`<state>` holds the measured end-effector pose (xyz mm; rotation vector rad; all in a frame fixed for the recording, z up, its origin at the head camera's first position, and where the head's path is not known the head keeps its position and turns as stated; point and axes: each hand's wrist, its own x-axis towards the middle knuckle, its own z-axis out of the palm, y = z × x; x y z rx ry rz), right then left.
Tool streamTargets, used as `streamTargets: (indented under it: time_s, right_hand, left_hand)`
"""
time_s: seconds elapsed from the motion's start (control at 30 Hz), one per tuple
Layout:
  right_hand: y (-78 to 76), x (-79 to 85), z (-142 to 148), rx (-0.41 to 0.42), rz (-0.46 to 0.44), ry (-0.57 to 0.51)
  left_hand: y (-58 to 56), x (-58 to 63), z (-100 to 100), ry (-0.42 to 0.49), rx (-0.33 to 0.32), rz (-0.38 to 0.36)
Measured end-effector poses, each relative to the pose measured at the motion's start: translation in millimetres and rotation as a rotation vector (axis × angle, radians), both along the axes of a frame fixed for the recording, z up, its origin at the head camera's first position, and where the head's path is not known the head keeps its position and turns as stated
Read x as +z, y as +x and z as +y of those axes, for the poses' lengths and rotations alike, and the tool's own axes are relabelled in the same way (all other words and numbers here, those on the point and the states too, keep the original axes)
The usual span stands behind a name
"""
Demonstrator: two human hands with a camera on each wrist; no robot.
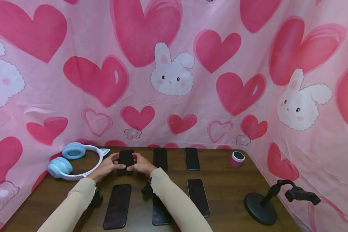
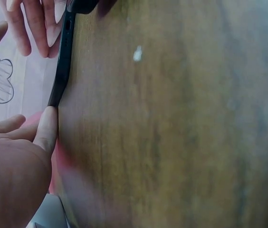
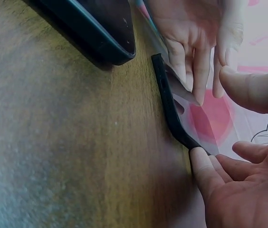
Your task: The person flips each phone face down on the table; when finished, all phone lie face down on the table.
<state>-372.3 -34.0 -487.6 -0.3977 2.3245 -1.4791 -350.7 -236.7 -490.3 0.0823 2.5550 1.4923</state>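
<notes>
A black phone [image 1: 126,162] lies at the back left of the wooden table between my two hands. My left hand [image 1: 108,167] reaches it from the left, and a fingertip [image 2: 48,124] touches the phone's edge near a corner in the left wrist view. On the other side my right hand [image 1: 143,165] meets the edge with a fingertip [image 3: 201,159], as the right wrist view shows. Both thumbs hover over the dark screen, apart from it. Along the phone's near edge [image 3: 163,88] a port slot shows.
Light blue cat-ear headphones [image 1: 60,167] sit left of my left hand. Several other phones lie around, including a front left phone [image 1: 118,206] and a back right phone [image 1: 192,159]. A pink jar [image 1: 237,159] and a black stand [image 1: 261,208] are at the right. A heart-print cloth [image 1: 174,106] hangs behind.
</notes>
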Motion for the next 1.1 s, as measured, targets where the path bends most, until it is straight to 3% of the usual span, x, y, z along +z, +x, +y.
streamTargets:
  time_s: [0.5, 0.87, 1.1]
  right_hand:
    - [2.6, 0.8, -1, -0.014, -0.004, -0.029]
    - [-3.1, 0.6, -1, -0.005, -0.018, -0.082]
    - [-2.9, 0.5, 0, -0.001, -0.083, -0.166]
  left_hand:
    - [4.2, 0.8, 2, 0.002, 0.018, 0.034]
    - [3.0, 8.7, 3, 0.068, 0.010, 0.049]
    - [2.9, 17.3, 8, 0.075, -0.001, 0.061]
